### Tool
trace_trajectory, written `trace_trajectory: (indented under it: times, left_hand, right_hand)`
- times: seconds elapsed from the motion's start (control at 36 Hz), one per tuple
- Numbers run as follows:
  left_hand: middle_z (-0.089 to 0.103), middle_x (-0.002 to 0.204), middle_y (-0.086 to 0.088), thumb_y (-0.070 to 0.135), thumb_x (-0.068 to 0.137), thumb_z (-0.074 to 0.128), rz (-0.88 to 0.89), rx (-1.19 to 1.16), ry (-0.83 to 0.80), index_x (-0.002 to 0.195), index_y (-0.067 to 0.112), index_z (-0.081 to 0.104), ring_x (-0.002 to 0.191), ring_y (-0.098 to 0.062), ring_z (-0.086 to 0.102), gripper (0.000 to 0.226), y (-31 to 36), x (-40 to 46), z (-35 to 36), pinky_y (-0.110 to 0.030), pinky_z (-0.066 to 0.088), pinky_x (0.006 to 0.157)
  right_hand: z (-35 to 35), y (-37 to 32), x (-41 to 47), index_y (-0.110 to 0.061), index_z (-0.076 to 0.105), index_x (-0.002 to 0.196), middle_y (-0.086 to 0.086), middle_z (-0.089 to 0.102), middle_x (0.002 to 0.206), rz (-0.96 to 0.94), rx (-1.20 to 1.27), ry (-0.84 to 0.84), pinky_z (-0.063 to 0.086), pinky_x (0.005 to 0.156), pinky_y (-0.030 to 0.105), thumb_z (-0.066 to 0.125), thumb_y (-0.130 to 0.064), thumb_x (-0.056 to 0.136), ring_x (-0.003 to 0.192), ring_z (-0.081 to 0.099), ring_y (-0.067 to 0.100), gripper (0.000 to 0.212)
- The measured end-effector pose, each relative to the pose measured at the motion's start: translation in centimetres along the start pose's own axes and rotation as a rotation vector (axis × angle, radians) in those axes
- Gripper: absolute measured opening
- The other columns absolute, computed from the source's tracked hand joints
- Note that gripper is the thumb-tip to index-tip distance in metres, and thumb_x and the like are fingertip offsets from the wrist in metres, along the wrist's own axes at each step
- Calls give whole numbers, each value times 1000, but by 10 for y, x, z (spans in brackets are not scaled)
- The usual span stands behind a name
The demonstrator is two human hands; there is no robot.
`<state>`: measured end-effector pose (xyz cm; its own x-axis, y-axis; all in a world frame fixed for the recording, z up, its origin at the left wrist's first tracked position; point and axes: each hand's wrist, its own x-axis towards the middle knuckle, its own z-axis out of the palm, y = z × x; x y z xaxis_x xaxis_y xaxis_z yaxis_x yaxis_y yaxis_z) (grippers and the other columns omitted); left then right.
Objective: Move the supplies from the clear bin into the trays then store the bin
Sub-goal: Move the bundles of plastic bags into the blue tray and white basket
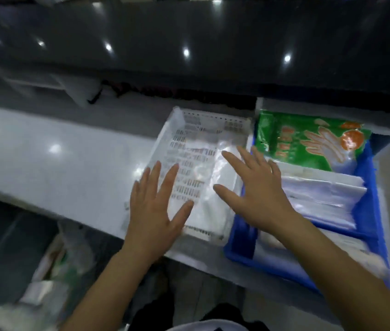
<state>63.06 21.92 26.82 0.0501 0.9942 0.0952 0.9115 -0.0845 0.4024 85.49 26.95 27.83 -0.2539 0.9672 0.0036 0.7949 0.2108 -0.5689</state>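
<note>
A white perforated tray stands on the white counter, with a clear plastic packet lying inside it. My left hand hovers with fingers spread over the tray's near left part. My right hand is spread flat over the tray's right edge, fingers toward the packet. To the right sits a blue tray that contains a green glove packet and a stack of clear bags. Neither hand holds anything. The picture is blurred by motion.
A dark glossy ledge runs across the back above the white counter. Below the counter's front edge at the left lie bags and packets. A white wall borders the blue tray at the back.
</note>
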Motion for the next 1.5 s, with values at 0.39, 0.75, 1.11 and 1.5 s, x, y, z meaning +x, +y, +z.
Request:
trace_trajectory:
  times: [0.39, 0.75, 1.11, 1.5]
  left_hand:
    - [-14, 165, 8, 81, 83, 18, -582, 8, -44, 152, 48, -9, 151, -17, -13, 81, -168, -225, -23, -45, -1, 122]
    - [-10, 166, 4, 81, 84, 20, -860, -153, -19, 153, 44, -8, 152, -22, -6, 84, -280, -399, -50, -47, 7, 122]
    - [-3, 167, 2, 71, 89, 39, -1011, -381, -57, 155, 41, 1, 152, -23, -3, 82, -365, -422, -52, -47, 9, 122]
    - [17, 164, -1, 55, 91, 59, -1147, -547, -176, 155, 35, 19, 150, -22, 15, 79, -508, -343, -90, -47, 19, 120]
  right_hand:
    - [181, -169, -100, -54, 7, 152, -16, -10, 164, -251, -28, -436, -5, 121, 50, 23, -82, 83, 151, -16, 12, 76]
    - [310, -285, -173, -52, 8, 153, -11, -5, 167, -279, -240, -682, 1, 121, 53, 33, -80, 86, 152, -11, 15, 76]
    - [358, -336, -141, -47, 11, 155, -8, -3, 167, -266, -341, -758, 4, 121, 54, 36, -75, 90, 153, -7, 17, 74]
    - [519, -352, -23, -40, 10, 155, 0, 2, 167, -282, -481, -930, 2, 117, 63, 41, -67, 88, 153, -4, 27, 79]
